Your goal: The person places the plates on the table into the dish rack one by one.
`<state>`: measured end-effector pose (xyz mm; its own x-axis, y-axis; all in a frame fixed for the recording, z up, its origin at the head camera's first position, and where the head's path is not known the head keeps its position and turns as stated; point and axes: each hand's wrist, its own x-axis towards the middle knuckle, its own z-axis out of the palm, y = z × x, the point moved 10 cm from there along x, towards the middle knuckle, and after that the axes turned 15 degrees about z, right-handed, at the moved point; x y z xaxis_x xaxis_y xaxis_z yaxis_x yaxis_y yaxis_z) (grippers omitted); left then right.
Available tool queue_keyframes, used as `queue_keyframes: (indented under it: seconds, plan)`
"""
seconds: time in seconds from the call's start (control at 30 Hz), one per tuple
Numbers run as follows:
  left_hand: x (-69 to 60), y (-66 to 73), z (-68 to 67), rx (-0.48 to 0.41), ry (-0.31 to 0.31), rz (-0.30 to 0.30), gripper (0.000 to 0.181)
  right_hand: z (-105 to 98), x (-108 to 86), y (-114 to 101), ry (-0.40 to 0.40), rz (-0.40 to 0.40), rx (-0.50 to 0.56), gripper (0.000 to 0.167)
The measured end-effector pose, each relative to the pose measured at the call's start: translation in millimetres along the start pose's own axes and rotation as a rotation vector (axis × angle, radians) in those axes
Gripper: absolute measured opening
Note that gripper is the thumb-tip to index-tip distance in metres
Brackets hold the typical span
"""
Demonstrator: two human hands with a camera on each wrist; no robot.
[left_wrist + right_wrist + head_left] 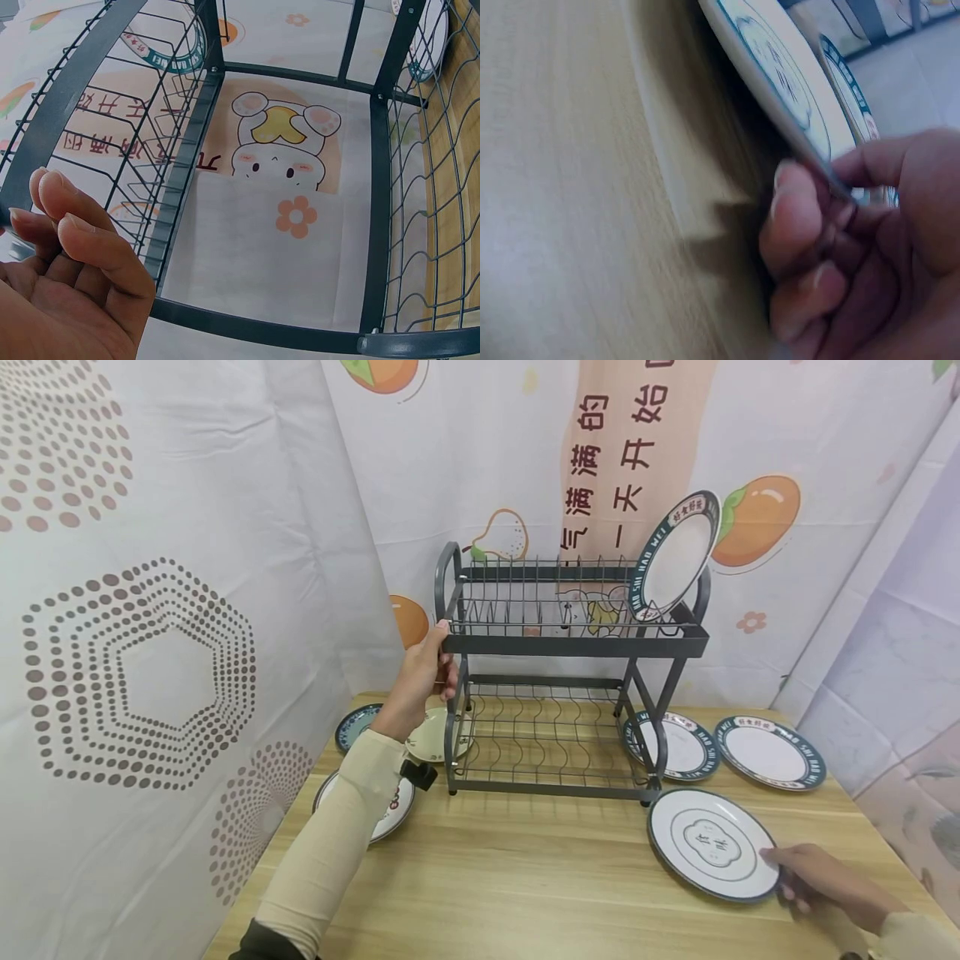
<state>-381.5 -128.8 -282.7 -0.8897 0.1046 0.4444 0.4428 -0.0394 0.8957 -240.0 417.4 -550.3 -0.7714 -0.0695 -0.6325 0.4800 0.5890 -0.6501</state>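
A dark two-tier dish rack (pixel 573 646) stands on the wooden table. My left hand (pixel 422 681) grips the front left corner of its upper tier, thumb on top and fingers curled below; the left wrist view shows the curled fingers (pixel 97 240) beside the rack's frame. At the front right, my right hand (pixel 821 878) pinches the rim of a white plate (pixel 716 846) with a dark edge and a printed centre. In the right wrist view the plate (pixel 780 75) is tilted, its near edge raised off the table. One green-rimmed plate (pixel 678 556) stands upright in the upper tier's right end.
Two green-rimmed plates (pixel 772 753) lie right of the rack. Left of it are a blue-patterned plate (pixel 356 727), a cream plate (pixel 435 735) and a white plate (pixel 397 806) partly behind my left forearm. A printed curtain (pixel 487 443) hangs behind.
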Motion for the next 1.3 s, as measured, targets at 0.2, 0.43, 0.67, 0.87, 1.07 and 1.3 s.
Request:
queue_keyframes:
  seconds: [0.2,0.43,0.67,0.87,1.07,1.3]
  plan:
    - [-0.8,-0.4,-1.1,-0.004,0.007,-0.009,0.063,-2,-2.2,0,-0.128,-0.067,0.106,0.040]
    - [-0.6,0.0,-4.5,0.000,0.023,-0.014,0.063,-16,-5.9,-3,-0.053,-0.079,0.161,0.042]
    - [-0.8,-0.5,-4.7,0.005,0.013,-0.018,0.064,-31,-12.4,-4,0.112,-0.078,0.195,0.042]
    - [-1.2,-0.5,-5.5,0.005,0.018,-0.013,0.064,-44,-18.3,-9,0.234,-0.108,0.231,0.047]
    - [-2.1,0.5,-3.4,-0.009,0.010,-0.010,0.062,-48,-25.4,-13,0.255,-0.167,0.272,0.051]
    - [-1.0,1.9,-0.3,-0.012,-0.002,0.005,0.063,-57,-30.6,-16,0.289,-0.156,0.254,0.051]
